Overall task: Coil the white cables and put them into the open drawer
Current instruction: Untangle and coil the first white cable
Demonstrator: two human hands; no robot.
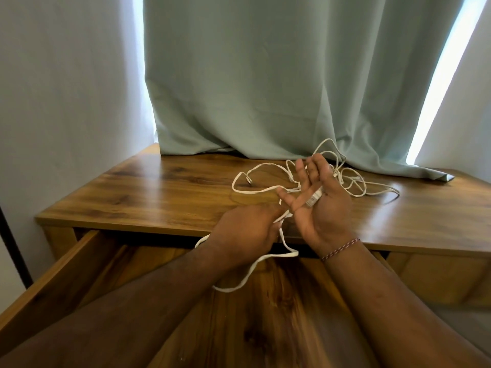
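Right hand point(322, 205) is spread, palm up, with the white cable's point(261, 191) plug point(313, 199) lying across it; left hand point(247, 232) pinches the cord. The rest is tangled on the surface point(159, 192) at 12 o'clock. Looks light and floppy, so I'd hold near the plug and wind loops before the drawer point(53, 282).

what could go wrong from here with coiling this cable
1. Most of the white cable lies in a loose tangle on the tabletop; pulling may tighten it into a knot.
2. The plug only rests on the open right hand and could slip off.
3. The loop hanging below the left hand may snag on the open drawer.
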